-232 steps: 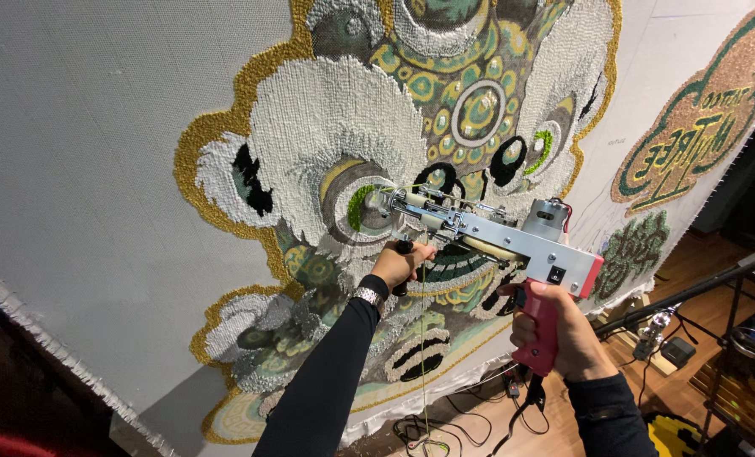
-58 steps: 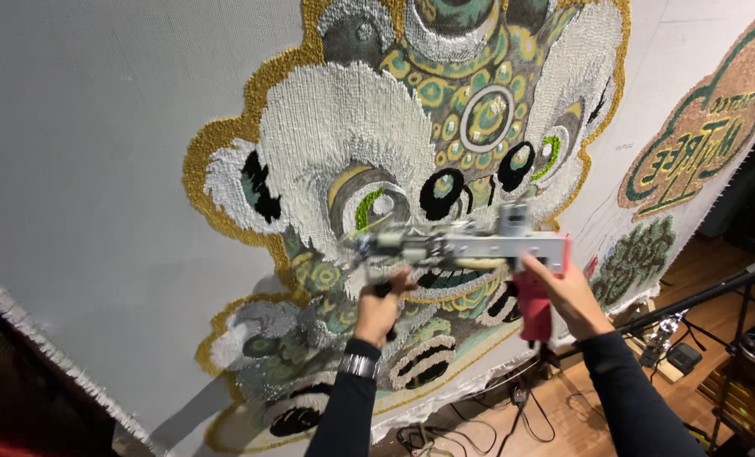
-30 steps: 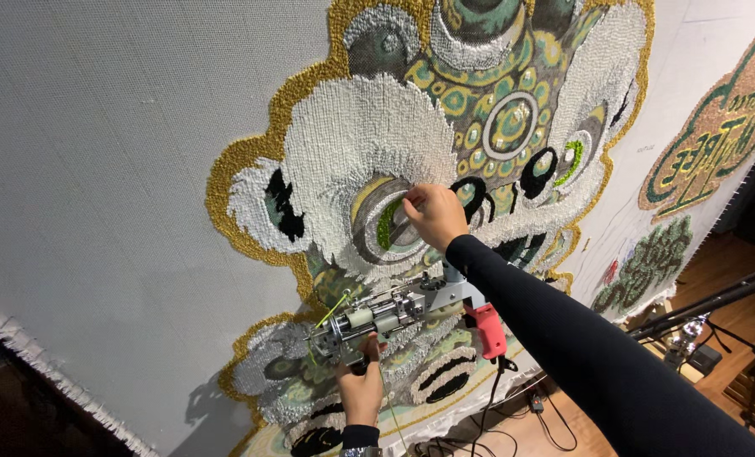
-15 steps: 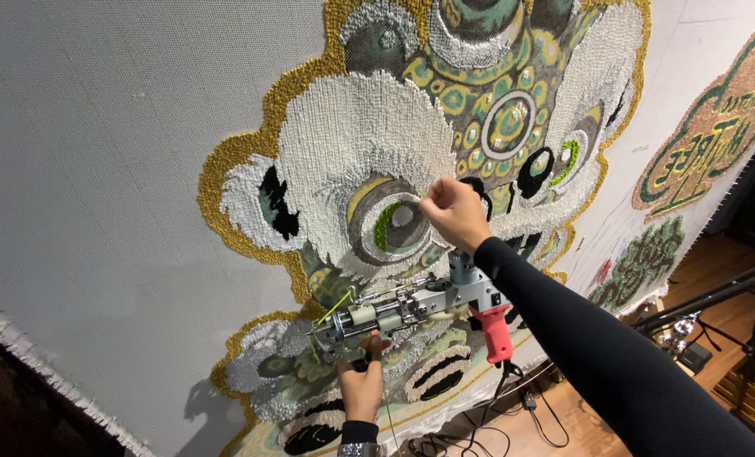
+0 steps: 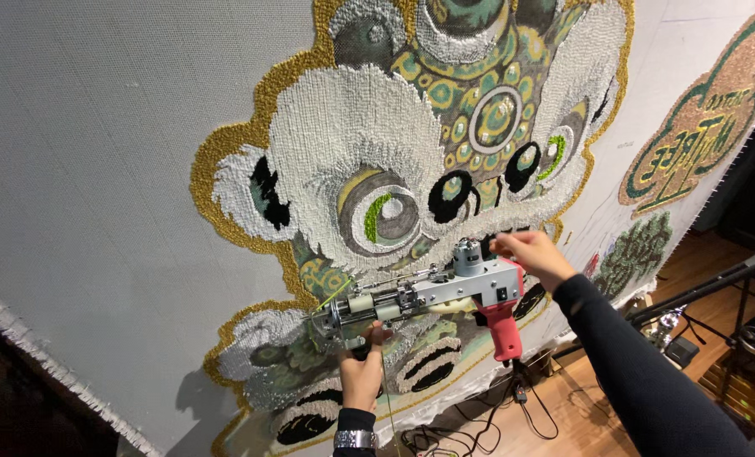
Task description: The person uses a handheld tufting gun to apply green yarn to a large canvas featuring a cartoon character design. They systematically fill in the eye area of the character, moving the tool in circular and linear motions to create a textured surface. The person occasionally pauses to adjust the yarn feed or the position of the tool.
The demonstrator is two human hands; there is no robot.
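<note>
Our left hand (image 5: 361, 372) is closed around the front grip beneath the tufting gun (image 5: 428, 296), fingers curled tight on it, and it carries the tool from below. Our right hand (image 5: 531, 254) sits at the rear top of the gun, just beside its small round motor housing; the fingertips (image 5: 503, 245) are drawn narrow, pinched together close to the metal body, but we cannot tell whether they actually grip anything. The gun lies nearly level, tilted slightly down toward its needle end on the left, its silver frame running right to a red pistol handle (image 5: 506, 333) that hangs free with no hand on it. The needle end rests against the stretched grey backing cloth (image 5: 98, 169), over the lower part of a tufted lion-dance face (image 5: 394, 169) worked in white, gold, green and black yarn. A thin yellow-green yarn strand (image 5: 333, 293) runs to the front of the gun. Black cables (image 5: 479, 423) lie on the wooden floor (image 5: 564, 432) below.
</note>
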